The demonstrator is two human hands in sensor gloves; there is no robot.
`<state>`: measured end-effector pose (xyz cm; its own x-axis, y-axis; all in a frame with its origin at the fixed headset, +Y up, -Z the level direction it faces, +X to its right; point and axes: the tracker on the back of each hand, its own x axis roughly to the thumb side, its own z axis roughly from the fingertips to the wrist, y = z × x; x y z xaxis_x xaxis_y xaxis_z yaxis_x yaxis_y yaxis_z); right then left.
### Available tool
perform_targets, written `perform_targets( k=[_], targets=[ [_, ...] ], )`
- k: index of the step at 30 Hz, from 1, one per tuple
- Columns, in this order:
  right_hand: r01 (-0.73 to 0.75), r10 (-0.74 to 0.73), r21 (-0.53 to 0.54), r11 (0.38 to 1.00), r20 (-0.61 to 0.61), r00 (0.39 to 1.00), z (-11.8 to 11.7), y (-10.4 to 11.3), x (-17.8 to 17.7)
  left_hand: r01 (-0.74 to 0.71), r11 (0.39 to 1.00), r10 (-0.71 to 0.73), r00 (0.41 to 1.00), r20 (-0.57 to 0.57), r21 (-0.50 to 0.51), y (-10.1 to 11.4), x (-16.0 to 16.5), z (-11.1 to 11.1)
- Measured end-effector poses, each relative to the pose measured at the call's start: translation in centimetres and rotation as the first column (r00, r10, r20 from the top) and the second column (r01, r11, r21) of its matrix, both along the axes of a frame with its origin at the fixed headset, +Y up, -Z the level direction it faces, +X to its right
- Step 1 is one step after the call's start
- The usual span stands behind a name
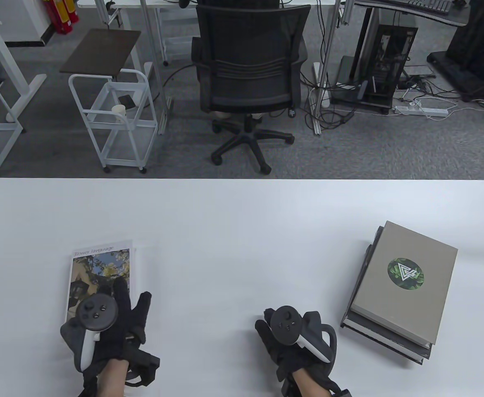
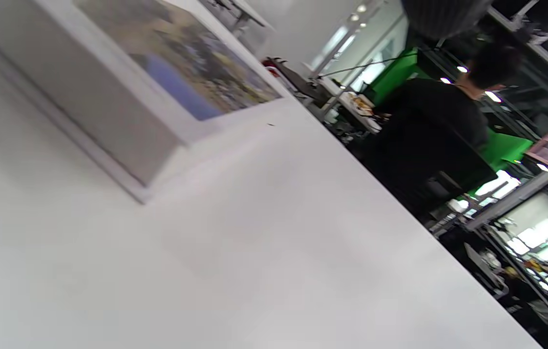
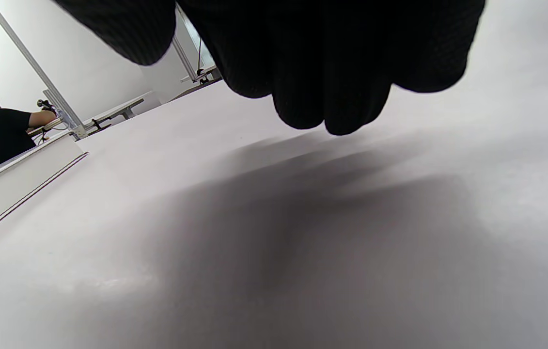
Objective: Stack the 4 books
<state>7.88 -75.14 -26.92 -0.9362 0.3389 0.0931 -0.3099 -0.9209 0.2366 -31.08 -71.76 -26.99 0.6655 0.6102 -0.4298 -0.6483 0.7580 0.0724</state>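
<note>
Books stand in two groups: a grey-covered stack (image 1: 401, 289) to the right, and, well to its left on the surface (image 1: 233, 215), the white flower book (image 1: 99, 264). My left hand (image 1: 113, 314) rests fingers spread on that book, gripping nothing; my right hand (image 1: 295, 335), between the two, looks loosely curled, empty. I judge it best to grip the flower book by its long edges, lift it clear, and square it onto the stack.

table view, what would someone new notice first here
The two black-gloved hands at the near edge of the white table stand out: the left hand lies over the white "Flower language" book with a photo cover, while the right hand is over bare table near the middle. At the right sits a stack of books topped by a grey hardcover with a round green emblem.
</note>
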Motion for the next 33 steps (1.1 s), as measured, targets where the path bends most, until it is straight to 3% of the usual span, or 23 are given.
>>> perform_targets(
  k=[5, 9, 21, 33],
  targets=[
    [0.011, -0.011, 0.008, 1.0, -0.009, 1.0, 0.1, 0.1, -0.1, -0.116, 0.989, 0.11, 0.991, -0.069, -0.092, -2.1, -2.3, -0.2],
    [0.018, -0.018, 0.005, 1.0, -0.008, 1.0, 0.1, 0.0, -0.1, -0.067, 0.991, 0.057, 0.994, -0.089, -0.115, -2.6, -2.5, -0.4],
    [0.031, -0.031, 0.0, 1.0, -0.015, 0.999, 0.0, 0.0, -0.2, -0.105, 0.961, 0.079, 0.991, -0.108, -0.257, -4.2, -2.7, -0.3],
    [0.039, -0.04, -0.011, 0.999, -0.014, 0.999, 0.0, 0.0, -0.2, -0.08, 0.947, 0.052, 0.994, -0.096, -0.31, -4.7, -2.7, -0.2]
  ],
)
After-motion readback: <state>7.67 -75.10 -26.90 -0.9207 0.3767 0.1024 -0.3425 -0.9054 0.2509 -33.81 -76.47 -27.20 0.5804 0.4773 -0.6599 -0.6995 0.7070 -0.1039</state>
